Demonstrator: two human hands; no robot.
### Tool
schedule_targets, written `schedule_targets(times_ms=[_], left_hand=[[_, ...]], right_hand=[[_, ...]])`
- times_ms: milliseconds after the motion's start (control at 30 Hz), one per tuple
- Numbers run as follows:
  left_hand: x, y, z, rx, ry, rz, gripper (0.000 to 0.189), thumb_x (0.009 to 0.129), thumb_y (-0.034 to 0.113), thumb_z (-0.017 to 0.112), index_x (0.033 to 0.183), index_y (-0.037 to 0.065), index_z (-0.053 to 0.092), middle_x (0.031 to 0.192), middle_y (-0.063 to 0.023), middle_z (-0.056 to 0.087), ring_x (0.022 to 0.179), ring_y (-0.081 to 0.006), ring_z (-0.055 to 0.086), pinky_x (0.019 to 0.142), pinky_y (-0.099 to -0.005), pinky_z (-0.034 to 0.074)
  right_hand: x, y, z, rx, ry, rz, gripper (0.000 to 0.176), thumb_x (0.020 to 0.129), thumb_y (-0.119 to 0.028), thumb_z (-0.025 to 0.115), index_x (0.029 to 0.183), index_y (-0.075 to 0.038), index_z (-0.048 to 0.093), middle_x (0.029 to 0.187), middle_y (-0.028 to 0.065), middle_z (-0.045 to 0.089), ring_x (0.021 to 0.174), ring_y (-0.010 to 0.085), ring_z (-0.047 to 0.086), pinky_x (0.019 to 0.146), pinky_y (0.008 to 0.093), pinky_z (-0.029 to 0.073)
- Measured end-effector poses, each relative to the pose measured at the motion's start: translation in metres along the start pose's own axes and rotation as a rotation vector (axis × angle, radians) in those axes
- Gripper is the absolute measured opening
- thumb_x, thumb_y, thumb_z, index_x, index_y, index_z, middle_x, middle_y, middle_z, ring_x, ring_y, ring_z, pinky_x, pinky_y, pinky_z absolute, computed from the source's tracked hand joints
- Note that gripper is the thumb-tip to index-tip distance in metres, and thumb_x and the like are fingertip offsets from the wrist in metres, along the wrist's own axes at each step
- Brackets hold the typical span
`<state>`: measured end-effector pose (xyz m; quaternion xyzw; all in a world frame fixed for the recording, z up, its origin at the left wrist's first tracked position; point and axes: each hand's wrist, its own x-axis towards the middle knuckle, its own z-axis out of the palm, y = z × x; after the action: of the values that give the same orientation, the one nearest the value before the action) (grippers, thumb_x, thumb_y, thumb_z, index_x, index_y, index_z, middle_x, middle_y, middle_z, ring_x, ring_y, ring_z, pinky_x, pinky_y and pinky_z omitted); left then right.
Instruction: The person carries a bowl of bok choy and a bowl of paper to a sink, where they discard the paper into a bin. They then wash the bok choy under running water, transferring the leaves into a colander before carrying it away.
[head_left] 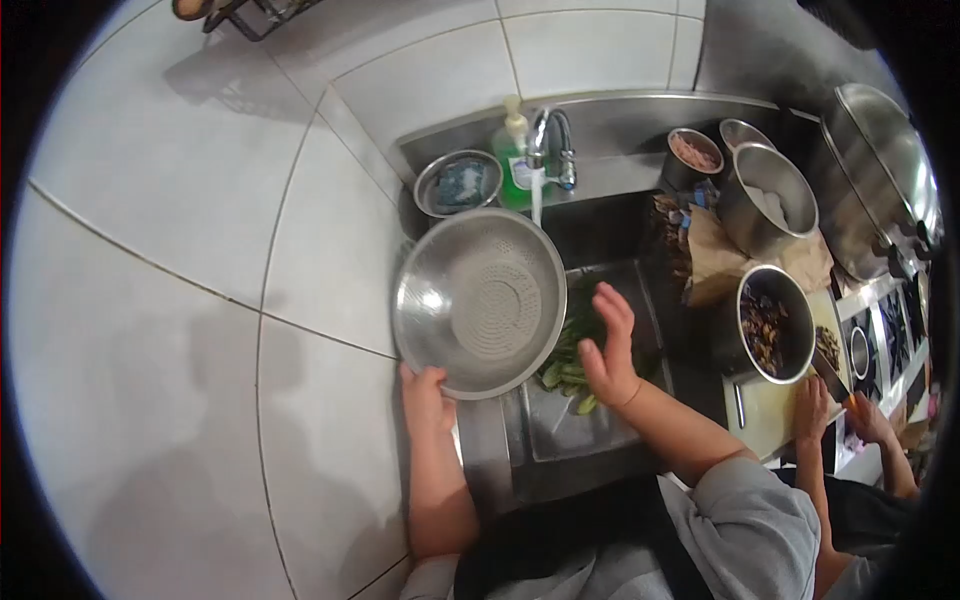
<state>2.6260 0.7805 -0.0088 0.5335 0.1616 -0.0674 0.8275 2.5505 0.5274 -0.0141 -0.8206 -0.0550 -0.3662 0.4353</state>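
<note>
A metal colander (455, 345) with a perforated bottom is tilted toward me over the left side of the sink (560, 430). My left hand (428, 398) grips its near rim, the fingers curled over the edge. To the right of the colander, my right hand (612, 350) is raised above the sink with fingers stretched out and nothing in it. Below and beside that hand, green leafy vegetables (568, 375) lie in the sink, partly hidden by the colander. Water streams from the faucet (545, 140) behind the colander's far rim.
A green soap bottle (517, 160) and a metal bowl (458, 183) stand at the back left. On the right are a pot of dark chopped pieces (768, 325), another steel pot (768, 200) and brown paper (712, 250). A co-worker's hands (868, 418) work with a knife (830, 375).
</note>
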Motion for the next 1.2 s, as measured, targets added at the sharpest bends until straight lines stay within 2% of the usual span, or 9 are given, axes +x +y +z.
schedule_targets(times_ms=[100,167,300,567,700,800,900,967,1200], left_hand=[[-0.006,-0.008,0.007,-0.046,0.001,-0.069,0.051,0.071,-0.004,0.044,0.119,0.009,0.036,0.113,-0.0134,0.048,0.093,-0.0267,0.056,0.07,-0.0404,0.052],[-0.009,-0.01,0.013,-0.032,0.02,-0.084,0.053,0.072,-0.004,0.044,0.122,0.01,0.032,0.115,-0.0139,0.046,0.094,-0.0281,0.056,0.067,-0.0418,0.053],[-0.017,-0.015,0.021,0.053,0.013,-0.019,0.073,0.078,-0.002,0.047,0.137,0.017,0.008,0.129,-0.0164,0.033,0.106,-0.0318,0.049,0.072,-0.0496,0.052],[-0.041,-0.038,0.037,-0.214,-0.087,-0.077,0.081,0.088,0.013,0.058,0.138,0.024,-0.005,0.142,-0.0078,0.016,0.122,-0.0272,0.036,0.08,-0.0553,0.051],[-0.037,-0.056,0.018,-0.376,-0.045,-0.137,0.052,0.088,0.015,0.058,0.131,0.012,0.03,0.115,-0.0111,0.052,0.104,-0.0262,0.053,0.086,-0.0454,0.046],[-0.054,-0.112,-0.019,0.796,-0.058,0.469,0.037,0.091,0.017,0.051,0.121,-0.001,0.042,0.11,-0.0134,0.056,0.102,-0.0262,0.054,0.087,-0.0419,0.043],[-0.056,-0.114,-0.006,0.841,-0.23,0.845,0.031,0.091,0.012,0.048,0.116,-0.007,0.045,0.113,-0.0187,0.054,0.096,-0.0291,0.057,0.088,-0.0411,0.043],[-0.06,-0.092,0.021,0.407,-0.272,0.633,0.028,0.087,0.002,0.054,0.113,-0.002,0.05,0.107,-0.0228,0.056,0.09,-0.033,0.059,0.085,-0.0393,0.045],[-0.044,-0.048,0.088,0.459,-0.2,0.512,0.019,0.091,0.009,0.05,0.096,-0.007,0.057,0.095,-0.0087,0.061,0.082,-0.0132,0.056,0.074,-0.0265,0.044]], right_hand=[[0.007,0.011,0.01,0.123,-0.109,0.258,0.064,0.083,-0.018,0.056,0.137,-0.004,0.025,0.138,0.0181,0.027,0.125,0.0342,0.033,0.102,0.0437,0.031],[0.015,-0.002,0.015,0.864,-0.227,0.817,0.069,0.087,-0.022,0.054,0.141,-0.004,0.014,0.142,0.0166,0.023,0.124,0.029,0.034,0.095,0.0406,0.04],[0.024,-0.012,0.035,0.731,-0.412,0.909,0.09,0.087,-0.023,0.057,0.143,-0.009,-0.012,0.143,0.017,0.02,0.122,0.0265,0.039,0.085,0.038,0.048],[0.035,0.008,0.065,0.855,-0.135,1.075,0.079,0.079,-0.008,0.056,0.143,-0.008,0.01,0.128,0.0129,0.043,0.111,0.0218,0.047,0.092,0.0334,0.04],[-0.002,0.026,0.064,0.776,-0.131,0.918,0.063,0.072,0.005,0.05,0.133,-0.002,0.033,0.118,0.0117,0.05,0.109,0.0207,0.048,0.093,0.0317,0.039],[-0.008,0.009,0.034,0.802,-0.017,0.909,0.061,0.072,0.003,0.049,0.131,-0.002,0.035,0.114,0.0098,0.052,0.105,0.0187,0.05,0.092,0.0307,0.038],[-0.008,0.003,0.009,1.12,0.086,0.983,0.05,0.077,0.002,0.049,0.125,-0.006,0.041,0.112,0.008,0.054,0.105,0.0177,0.051,0.089,0.0295,0.04],[0.0,-0.001,-0.004,1.13,0.078,0.991,0.044,0.08,0.001,0.049,0.122,-0.006,0.042,0.11,0.0072,0.055,0.104,0.0176,0.052,0.088,0.031,0.042],[0.008,0.003,-0.03,1.068,0.175,1.056,0.03,0.087,-0.013,0.057,0.114,-0.009,0.045,0.107,0.0061,0.056,0.095,0.018,0.056,0.087,0.0403,0.045]])
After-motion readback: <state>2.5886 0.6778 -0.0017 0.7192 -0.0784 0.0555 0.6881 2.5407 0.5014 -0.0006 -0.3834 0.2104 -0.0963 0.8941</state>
